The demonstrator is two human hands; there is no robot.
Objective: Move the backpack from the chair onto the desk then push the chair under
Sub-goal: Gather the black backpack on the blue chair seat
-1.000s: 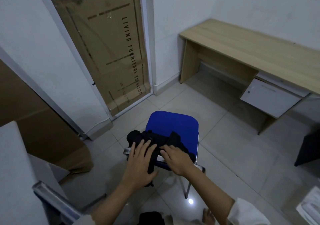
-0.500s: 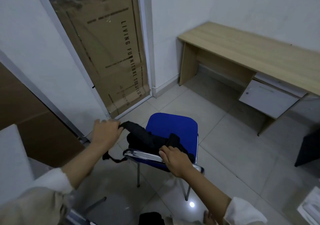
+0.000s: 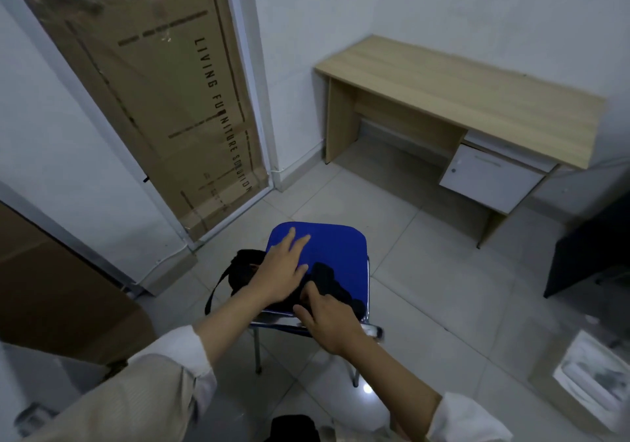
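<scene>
Both hands were on the black backpack [image 3: 315, 283] when we inspected the scene. Our left hand [image 3: 281, 268] lay flat over the bag's upper part, fingers [image 3: 296, 241] spread and extended past it onto the blue seat cushion; we recorded that grip as open, closed on nothing. Our right hand [image 3: 329, 319] rested on the near edge of the bag, fingers curled down into the fabric, though we could not tell whether that grip had actually closed on any part of it.

We found the backpack lying on the chair [image 3: 335, 249], across the near half of the seat, with a dark strap [image 3: 216, 288] hanging off the seat edge toward 9 o'clock. The chair stood on the tiled floor [image 3: 426, 271], its chrome frame and legs visible beneath our wrists.

The wooden table [image 3: 460, 94] stood against the wall at roughly 1 o'clock from the chair, well apart from it, with a white drawer unit [image 3: 491, 179] under its right end. A large cardboard sheet [image 3: 146, 101] filled the doorway at 11 o'clock.
</scene>
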